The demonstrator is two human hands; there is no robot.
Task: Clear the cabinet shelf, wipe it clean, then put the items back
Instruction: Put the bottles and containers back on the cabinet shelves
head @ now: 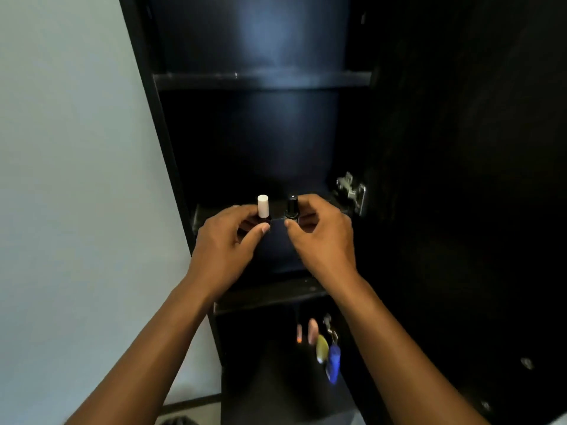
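Shelf looks bare except two small bottles, so it's either nearly cleared or refilling has just begun; I can't tell which. Left hand pinches the white-capped bottle, right hand the black-capped one; other items wait on the lower shelf

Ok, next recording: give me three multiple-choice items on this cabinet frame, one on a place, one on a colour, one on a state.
1. Where do the small blue, yellow-green and pink items lie?
A. top shelf
B. compartment below the hands
C. floor outside the cabinet

2. What colour is the cap of the small bottle in the left hand?
A. white
B. red
C. blue

3. What state is the right hand in?
A. flat and open
B. pinching a bottle
C. out of view

Answers:
1 B, the small items sit beneath the dark middle shelf.
2 A, the left hand holds the white-capped bottle.
3 B, the right hand has its fingers curled round the black-capped bottle.
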